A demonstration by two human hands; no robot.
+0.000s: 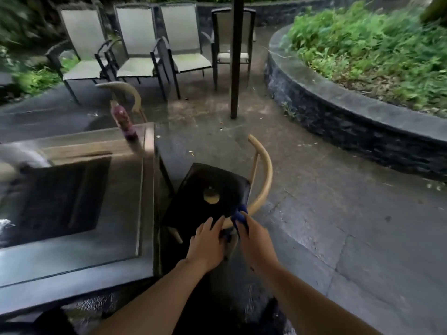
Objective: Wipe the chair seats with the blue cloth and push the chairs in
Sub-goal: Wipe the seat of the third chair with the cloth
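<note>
Lower centre of frame: both arms reach forward. Left hand [205, 243] lies flat, fingers straight, on the black chair seat [208, 189]. Right hand [251, 238] grips the blue cloth [239, 213] at the seat's near-right corner, beside the glass worktop [72, 257].

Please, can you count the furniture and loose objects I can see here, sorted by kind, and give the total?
Grey sling chairs at the back: 4
Wooden chairs with curved backs: 2
Glass-topped table: 1
Bottle on the table: 1
Blue cloth: 1
Dark pole: 1
Total: 10
</note>
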